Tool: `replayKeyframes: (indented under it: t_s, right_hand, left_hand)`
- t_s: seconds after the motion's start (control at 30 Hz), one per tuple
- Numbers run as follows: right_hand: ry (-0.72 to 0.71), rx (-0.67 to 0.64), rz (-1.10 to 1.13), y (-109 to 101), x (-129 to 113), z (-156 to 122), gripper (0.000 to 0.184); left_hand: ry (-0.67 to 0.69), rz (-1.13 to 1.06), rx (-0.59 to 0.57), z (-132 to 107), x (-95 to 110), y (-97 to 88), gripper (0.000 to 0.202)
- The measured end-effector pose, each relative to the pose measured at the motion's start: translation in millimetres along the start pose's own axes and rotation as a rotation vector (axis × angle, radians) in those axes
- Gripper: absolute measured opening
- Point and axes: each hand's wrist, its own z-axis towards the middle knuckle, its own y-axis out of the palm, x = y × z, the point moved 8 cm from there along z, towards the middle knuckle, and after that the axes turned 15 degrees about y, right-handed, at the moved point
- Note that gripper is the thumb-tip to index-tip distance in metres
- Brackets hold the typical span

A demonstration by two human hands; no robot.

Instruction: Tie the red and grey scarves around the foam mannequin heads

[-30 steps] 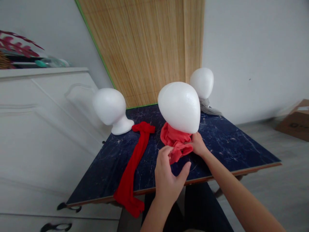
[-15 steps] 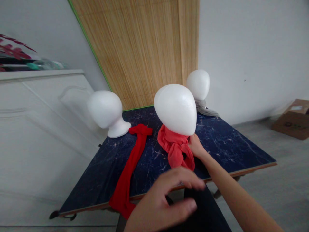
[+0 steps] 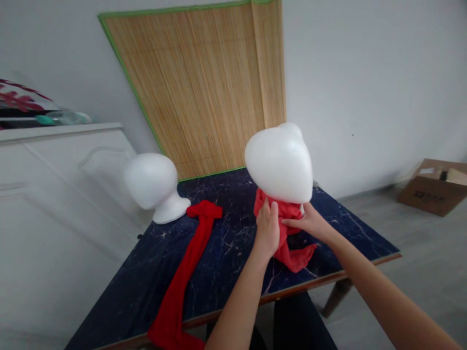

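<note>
A white foam mannequin head [image 3: 279, 165] stands on the dark blue table, with a coral-red scarf [image 3: 296, 258] wrapped round its neck. The scarf's loose end hangs at the front onto the tabletop. My left hand [image 3: 269, 227] is closed on the scarf at the left of the neck, thumb up, its fingertips partly hidden in the fabric. From the right, my right hand [image 3: 311, 221] grips the scarf just under the head, fingers reaching across its front. A bright red scarf [image 3: 188, 272] lies lengthwise to the left, running over the table's front edge.
Another white foam head [image 3: 155, 184] stands bare at the table's [image 3: 233, 243] left edge. A third head [image 3: 292, 129] is mostly hidden behind the near one. A white cabinet [image 3: 73, 218] borders the left side; a cardboard box [image 3: 425, 194] sits on the floor at right.
My left hand has moved forward from the near edge onto the coral scarf. The right hand has stayed at the neck, its fingers now in front. The view has shifted, and the scarf's end lies further right.
</note>
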Motion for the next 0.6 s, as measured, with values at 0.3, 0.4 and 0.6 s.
replayKeyframes:
  t_s: [0.3, 0.4, 0.6]
  right_hand:
    - [0.031, 0.266, -0.157, -136.0, -17.1, 20.8, 0.056]
    - [0.078, 0.334, -0.092, -152.9, 11.0, 34.6, 0.055]
    - [0.152, 0.408, 0.038, -138.1, 65.8, 61.9, 0.057]
  left_hand:
    - [-0.087, 0.006, -0.113, 36.2, 13.6, 116.9, 0.070]
    - [-0.133, 0.006, -0.149, 41.9, -10.1, 136.1, 0.068]
    - [-0.112, 0.119, -0.076, 53.9, -57.5, 126.5, 0.069]
